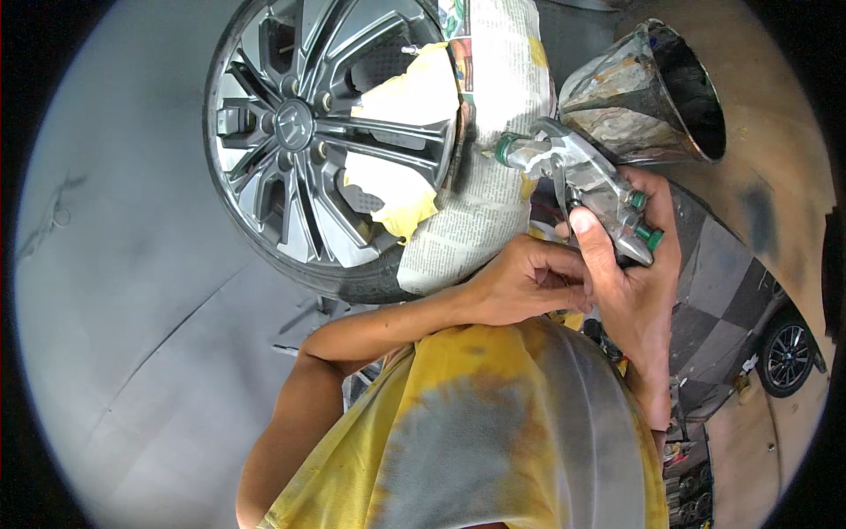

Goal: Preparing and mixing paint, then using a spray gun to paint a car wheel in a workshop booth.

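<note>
My right hand (636,260) is wrapped round a paint spray gun (586,172), its thumb lying along the near side. Green fittings show at the gun's nozzle and rear end. A paint-crusted metal cup (617,97), wide mouth facing right, appears joined to the gun's top. Next to my right wrist, my left hand (533,282) has its fingers curled; what they hold, if anything, is hidden. Left of the nozzle is a car wheel (295,123) with grey spokes and a dark tyre. Newspaper (476,203) wraps its right side, and torn yellow paper (397,189) shows behind the spokes.
A grey, paint-dusted surface (123,291) spreads at the left. Checkered grey tiles (705,273) lie right of my arm. Another wheel (786,353) is at the far right, by a tan surface (749,476). Assorted small items (687,485) crowd the lower right.
</note>
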Demonstrator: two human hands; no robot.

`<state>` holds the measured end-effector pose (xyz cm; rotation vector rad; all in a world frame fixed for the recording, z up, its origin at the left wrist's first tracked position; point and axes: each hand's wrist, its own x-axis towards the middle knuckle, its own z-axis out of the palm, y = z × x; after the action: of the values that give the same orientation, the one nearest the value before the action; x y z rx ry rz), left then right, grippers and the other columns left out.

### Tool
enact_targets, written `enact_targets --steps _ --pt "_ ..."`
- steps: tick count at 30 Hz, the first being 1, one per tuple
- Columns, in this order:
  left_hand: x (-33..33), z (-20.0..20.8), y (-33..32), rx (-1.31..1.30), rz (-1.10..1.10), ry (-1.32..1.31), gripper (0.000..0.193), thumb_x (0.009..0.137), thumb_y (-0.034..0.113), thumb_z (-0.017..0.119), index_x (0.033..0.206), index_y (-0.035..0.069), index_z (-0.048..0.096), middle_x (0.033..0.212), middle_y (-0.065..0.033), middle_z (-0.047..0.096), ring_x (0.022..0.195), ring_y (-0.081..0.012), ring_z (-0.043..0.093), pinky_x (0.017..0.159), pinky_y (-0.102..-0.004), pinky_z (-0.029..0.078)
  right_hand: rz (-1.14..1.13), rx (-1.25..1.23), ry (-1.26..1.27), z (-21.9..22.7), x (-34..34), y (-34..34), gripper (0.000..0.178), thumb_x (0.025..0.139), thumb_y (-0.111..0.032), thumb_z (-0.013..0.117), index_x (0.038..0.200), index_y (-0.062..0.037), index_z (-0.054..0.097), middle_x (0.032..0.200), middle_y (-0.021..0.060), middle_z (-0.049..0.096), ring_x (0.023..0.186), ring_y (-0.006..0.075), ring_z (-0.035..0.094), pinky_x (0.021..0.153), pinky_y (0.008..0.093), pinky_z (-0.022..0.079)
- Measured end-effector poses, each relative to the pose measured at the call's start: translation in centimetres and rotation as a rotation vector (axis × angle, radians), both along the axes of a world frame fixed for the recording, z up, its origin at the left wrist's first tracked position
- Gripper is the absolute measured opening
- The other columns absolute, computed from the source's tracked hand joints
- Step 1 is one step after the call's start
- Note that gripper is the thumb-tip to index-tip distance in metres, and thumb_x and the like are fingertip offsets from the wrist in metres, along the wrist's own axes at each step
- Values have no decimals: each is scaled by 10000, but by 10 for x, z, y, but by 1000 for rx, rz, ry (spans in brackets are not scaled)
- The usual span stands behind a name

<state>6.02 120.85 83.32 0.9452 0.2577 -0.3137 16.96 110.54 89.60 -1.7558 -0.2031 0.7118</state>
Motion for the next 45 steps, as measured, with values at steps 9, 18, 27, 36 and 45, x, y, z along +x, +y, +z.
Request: enact_targets --steps 9,18,27,36,45 --pt "-8 -6 -8 -3 50 2 209 900 45 733 1092 -38 717 960 -91 736 884 -117 687 768 -265 580 119 -54 -127 0 0 -4 353 886 -118 735 1169 -27 544 924 113 665 818 143 642 742 293 515" --pt "-5 -7 -7 -4 36 -20 228 927 52 703 1132 -49 691 982 -101 727 912 -143 694 818 -291 594 181 -98 -188 -2 5 -4 342 891 -129 728 1163 -30 546 925 120 667 803 165 653 733 307 514" --pt "6 -2 0 -29 11 -8 202 957 38 658 1120 -80 667 1037 -119 706 951 -163 689 863 -305 595 92 -13 -93 -9 9 -2 320 955 -50 650 1226 4 488 982 71 666 833 116 672 729 250 543" --pt "5 -4 0 -55 21 -38 109 954 11 648 997 -90 652 962 -100 698 918 -157 697 827 -287 609 -47 24 -7 -6 1 3 340 906 -107 722 1168 9 539 982 71 628 862 103 574 777 257 483" --pt "-1 -3 -3 -28 0 -24 184 942 26 671 1095 -75 682 1011 -133 716 921 -167 704 829 -302 611 31 -26 6 1 2 -2 346 898 -118 728 1162 5 542 946 81 650 839 110 594 752 271 496"
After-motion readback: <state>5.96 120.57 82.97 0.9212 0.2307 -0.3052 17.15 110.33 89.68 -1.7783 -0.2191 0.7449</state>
